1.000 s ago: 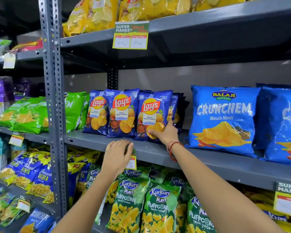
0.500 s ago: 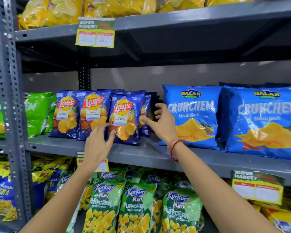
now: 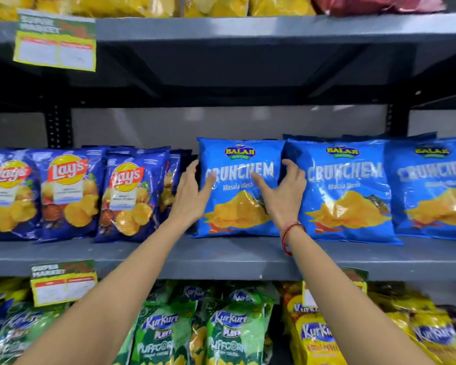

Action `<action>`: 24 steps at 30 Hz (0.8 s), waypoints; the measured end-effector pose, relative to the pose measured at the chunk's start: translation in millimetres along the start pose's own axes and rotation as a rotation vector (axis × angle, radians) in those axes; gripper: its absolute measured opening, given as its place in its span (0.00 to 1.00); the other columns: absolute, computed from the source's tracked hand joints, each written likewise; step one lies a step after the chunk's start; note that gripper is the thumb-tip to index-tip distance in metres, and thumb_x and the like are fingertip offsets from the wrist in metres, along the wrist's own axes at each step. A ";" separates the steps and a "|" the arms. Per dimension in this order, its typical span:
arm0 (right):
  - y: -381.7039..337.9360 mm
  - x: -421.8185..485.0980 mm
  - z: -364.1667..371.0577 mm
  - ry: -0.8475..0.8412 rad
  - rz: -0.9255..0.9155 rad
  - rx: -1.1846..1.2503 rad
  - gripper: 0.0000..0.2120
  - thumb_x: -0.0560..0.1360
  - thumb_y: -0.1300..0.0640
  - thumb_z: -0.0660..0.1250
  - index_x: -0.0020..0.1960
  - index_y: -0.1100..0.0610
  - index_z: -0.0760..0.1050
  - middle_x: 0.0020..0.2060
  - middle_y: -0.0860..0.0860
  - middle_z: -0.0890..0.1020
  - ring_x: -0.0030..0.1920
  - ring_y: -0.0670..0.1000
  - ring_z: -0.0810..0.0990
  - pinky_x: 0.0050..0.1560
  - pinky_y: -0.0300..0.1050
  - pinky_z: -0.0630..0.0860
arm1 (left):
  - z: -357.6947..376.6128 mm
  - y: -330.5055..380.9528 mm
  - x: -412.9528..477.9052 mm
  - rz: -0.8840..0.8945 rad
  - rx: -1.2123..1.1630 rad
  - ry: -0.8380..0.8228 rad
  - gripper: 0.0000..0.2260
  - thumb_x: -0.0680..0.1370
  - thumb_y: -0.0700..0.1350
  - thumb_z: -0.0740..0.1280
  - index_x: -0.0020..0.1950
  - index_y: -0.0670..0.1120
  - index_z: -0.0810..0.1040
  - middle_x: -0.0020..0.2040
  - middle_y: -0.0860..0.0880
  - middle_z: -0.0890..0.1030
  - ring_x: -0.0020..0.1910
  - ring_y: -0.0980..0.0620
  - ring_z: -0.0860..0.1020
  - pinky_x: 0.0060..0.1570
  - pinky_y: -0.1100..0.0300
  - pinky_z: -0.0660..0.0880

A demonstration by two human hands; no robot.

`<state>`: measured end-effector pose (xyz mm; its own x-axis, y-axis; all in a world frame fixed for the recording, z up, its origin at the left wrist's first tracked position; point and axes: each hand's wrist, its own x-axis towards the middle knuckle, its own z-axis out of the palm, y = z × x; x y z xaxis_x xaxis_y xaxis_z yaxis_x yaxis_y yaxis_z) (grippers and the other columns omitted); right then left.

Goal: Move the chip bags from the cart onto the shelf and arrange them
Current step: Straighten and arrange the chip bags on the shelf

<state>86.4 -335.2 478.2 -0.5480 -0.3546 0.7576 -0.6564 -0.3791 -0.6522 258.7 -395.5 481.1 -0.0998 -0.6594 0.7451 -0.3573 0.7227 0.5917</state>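
Middle shelf (image 3: 221,262), grey metal. Three dark blue Lay's bags (image 3: 71,193) stand upright at left, more behind them. Three bright blue Crunchem bags (image 3: 348,191) stand upright at right, edges overlapping. The leftmost Crunchem bag (image 3: 237,206) stands just beside the Lay's row.

Head camera faces the shelf (image 3: 221,262) squarely, close up.

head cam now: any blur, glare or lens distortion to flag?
Head view: motion blur softens the price tags and the right-hand Crunchem bag; glare streaks the middle Crunchem bag; wide-angle bowing curves the top shelf edge; deep shadow under it. Both hands, left and right, stay fairly sharp.
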 end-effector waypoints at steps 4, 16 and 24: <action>16.1 8.1 1.5 -0.238 0.350 0.256 0.41 0.69 0.38 0.69 0.74 0.56 0.59 0.70 0.56 0.68 0.69 0.57 0.68 0.64 0.50 0.68 | 25.4 2.8 15.3 -0.345 -0.271 0.041 0.32 0.75 0.63 0.56 0.74 0.51 0.53 0.73 0.44 0.63 0.70 0.42 0.63 0.66 0.48 0.60; 18.1 8.9 8.3 -0.228 0.267 0.459 0.25 0.71 0.47 0.72 0.63 0.55 0.73 0.56 0.51 0.82 0.59 0.52 0.80 0.62 0.53 0.76 | 51.7 -11.2 15.6 -0.266 -0.557 0.185 0.24 0.75 0.62 0.60 0.67 0.51 0.65 0.58 0.49 0.77 0.52 0.54 0.78 0.48 0.58 0.75; 12.2 2.2 4.0 -0.139 0.221 0.267 0.37 0.71 0.41 0.69 0.73 0.57 0.60 0.66 0.55 0.75 0.66 0.55 0.72 0.67 0.55 0.70 | 54.2 -9.5 7.2 -0.225 -0.332 0.244 0.25 0.77 0.61 0.57 0.69 0.50 0.63 0.67 0.47 0.70 0.62 0.50 0.69 0.57 0.59 0.62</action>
<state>79.3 -344.0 471.8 -0.5736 -0.5590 0.5988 -0.3612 -0.4835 -0.7973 211.1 -418.4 464.1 0.1820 -0.7681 0.6140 -0.0247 0.6206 0.7837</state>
